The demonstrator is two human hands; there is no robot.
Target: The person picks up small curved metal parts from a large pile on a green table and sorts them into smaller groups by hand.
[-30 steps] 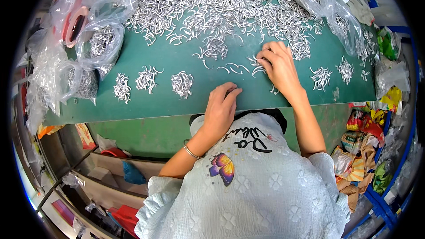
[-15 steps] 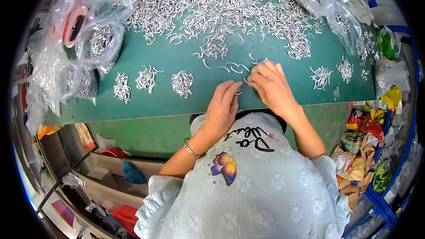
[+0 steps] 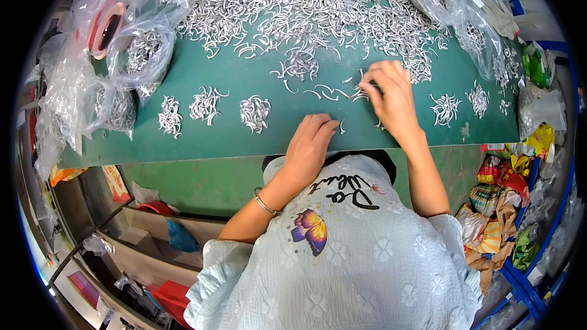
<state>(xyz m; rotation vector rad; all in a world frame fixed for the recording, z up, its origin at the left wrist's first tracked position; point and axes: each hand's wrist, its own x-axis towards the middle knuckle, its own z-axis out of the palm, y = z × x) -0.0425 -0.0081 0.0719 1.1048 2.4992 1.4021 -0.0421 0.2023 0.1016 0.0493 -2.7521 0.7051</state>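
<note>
Your right hand (image 3: 391,95) bends over curved, shiny silver pieces (image 3: 358,93); your left hand (image 3: 309,145) lies nearer, beside one piece. I cannot tell whether either grips any.

The place looks like a workshop. A broad, flat green tabletop (image 3: 214,137) carries a heap of small, curved, silver-coloured parts (image 3: 293,9) and clear plastic bags (image 3: 154,76) of them, near a blue rack frame (image 3: 524,292).
</note>
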